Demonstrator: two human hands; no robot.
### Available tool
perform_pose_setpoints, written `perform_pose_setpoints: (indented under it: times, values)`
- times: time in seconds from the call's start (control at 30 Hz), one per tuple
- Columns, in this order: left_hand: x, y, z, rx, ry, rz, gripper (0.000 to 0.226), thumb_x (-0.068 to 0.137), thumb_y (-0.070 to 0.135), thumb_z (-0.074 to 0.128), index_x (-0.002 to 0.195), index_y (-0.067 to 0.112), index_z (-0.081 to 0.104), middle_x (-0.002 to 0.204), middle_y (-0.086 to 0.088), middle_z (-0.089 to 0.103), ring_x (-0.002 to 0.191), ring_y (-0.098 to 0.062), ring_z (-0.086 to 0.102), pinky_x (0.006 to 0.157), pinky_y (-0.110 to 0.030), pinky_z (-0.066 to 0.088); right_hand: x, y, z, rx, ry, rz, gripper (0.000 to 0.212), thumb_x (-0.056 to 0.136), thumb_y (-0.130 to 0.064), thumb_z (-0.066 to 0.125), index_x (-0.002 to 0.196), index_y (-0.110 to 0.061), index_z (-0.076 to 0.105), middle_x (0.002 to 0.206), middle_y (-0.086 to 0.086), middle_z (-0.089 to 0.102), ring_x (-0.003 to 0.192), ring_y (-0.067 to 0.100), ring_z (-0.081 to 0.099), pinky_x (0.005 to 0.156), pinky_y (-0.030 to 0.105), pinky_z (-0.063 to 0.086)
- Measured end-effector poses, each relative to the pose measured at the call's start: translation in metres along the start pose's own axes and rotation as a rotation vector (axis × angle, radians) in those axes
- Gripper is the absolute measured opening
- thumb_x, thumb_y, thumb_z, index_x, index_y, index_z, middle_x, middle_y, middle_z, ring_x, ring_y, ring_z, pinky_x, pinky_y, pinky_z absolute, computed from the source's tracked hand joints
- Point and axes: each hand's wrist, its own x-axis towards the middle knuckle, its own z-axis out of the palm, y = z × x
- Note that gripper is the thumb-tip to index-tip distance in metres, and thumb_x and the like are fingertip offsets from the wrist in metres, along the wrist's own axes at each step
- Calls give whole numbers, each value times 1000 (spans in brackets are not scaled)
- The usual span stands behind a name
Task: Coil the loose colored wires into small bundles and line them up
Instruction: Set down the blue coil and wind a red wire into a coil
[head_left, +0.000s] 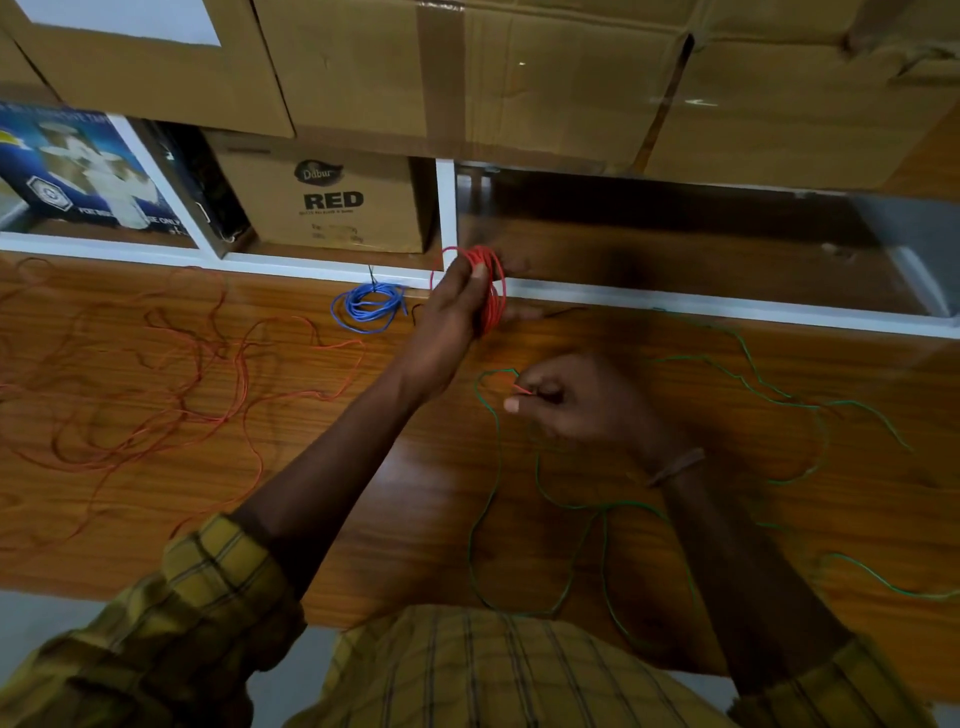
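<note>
1. Head camera looks down on a wooden table (426, 499), with the person's two bare arms reaching forward from yellow checked sleeves (208, 597)
2. Left hand (457, 306), toward 12 o'clock of the table, has its fingers wrapped by a red wire coil (491, 291) and grips it, raised just above the far edge
3. Right hand (566, 400), at 5 o'clock from the left hand, is curled, pinching a short red wire end (522, 389) between thumb and fingertips
4. Blue wire bundle (370, 307) lies coiled on the table at 9 o'clock from the left hand, close to the white ledge (727, 306)
5. Loose orange wire (171, 379) sprawls in tangled loops over the 9 o'clock side of the table
6. Loose green wire (597, 519) runs in wide loops across the 3 to 5 o'clock side, passing under the right forearm
7. Cardboard boxes (337, 202) stand beyond the ledge at 12 o'clock
</note>
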Motion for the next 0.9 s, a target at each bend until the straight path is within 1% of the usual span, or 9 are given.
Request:
perform_pose_setpoints:
  times: [0.13,0.2,0.27,0.33,0.47,0.57,0.73,0.83,0.9]
  values:
    - [-5,-17,-7,526,-113,10,34,116,25,35,140,4,47,110,3,65,81,4,72,89,-28,49,-5,-10,-41,-24,97,-99,18,90,-21,77,73,-21,71,56,-4,59,55,-5,54,56,16,36]
    - [-9,-20,-9,568,-207,-22,34,116,28,35,137,5,48,113,-4,70,77,-10,76,85,-28,50,-7,-11,-63,42,151,-90,13,91,-19,76,77,-19,74,63,-10,64,60,3,58,57,19,41]
    - [-12,-19,-8,476,-293,-68,32,116,23,35,135,-1,48,121,-12,72,71,-29,74,82,-32,55,-6,-5,-80,98,179,-71,10,92,-20,74,82,-19,75,74,-6,68,67,6,60,62,23,45]
    - [-17,-14,-4,325,-353,-116,30,116,19,34,133,0,49,125,-19,71,67,-35,66,79,-39,57,-1,3,-89,129,229,-69,8,94,-21,74,86,-20,74,79,-5,69,71,3,61,64,19,45]
    - [-22,-4,1,58,-471,-172,36,116,23,33,139,2,51,126,-29,67,59,-28,56,73,-38,54,18,23,-83,200,354,-75,20,94,-28,73,98,-9,75,93,12,74,90,26,69,78,34,53]
    - [-22,3,2,-152,-501,-233,42,116,21,29,145,-4,46,127,-31,63,53,-14,53,74,-36,57,26,33,-65,334,406,-18,24,95,-28,72,101,-5,74,99,17,73,96,30,69,85,44,53]
    - [-19,13,3,-448,-429,-200,49,115,19,21,149,-12,40,132,-26,63,52,-9,54,75,-33,58,22,38,-29,401,390,101,15,103,-18,60,105,-8,72,85,5,69,70,10,61,62,18,49]
    - [-13,17,3,-604,-340,-184,47,115,21,23,144,-5,49,136,-20,67,63,-13,66,79,-33,62,19,34,-8,332,316,183,21,105,-26,57,87,-25,68,69,2,60,50,5,52,51,19,44]
    - [-5,19,1,-633,-290,-124,45,116,22,24,144,-4,48,148,-23,59,81,-19,75,87,-35,63,15,28,3,257,227,172,21,105,-26,58,90,-21,72,66,-1,58,43,0,52,46,20,43]
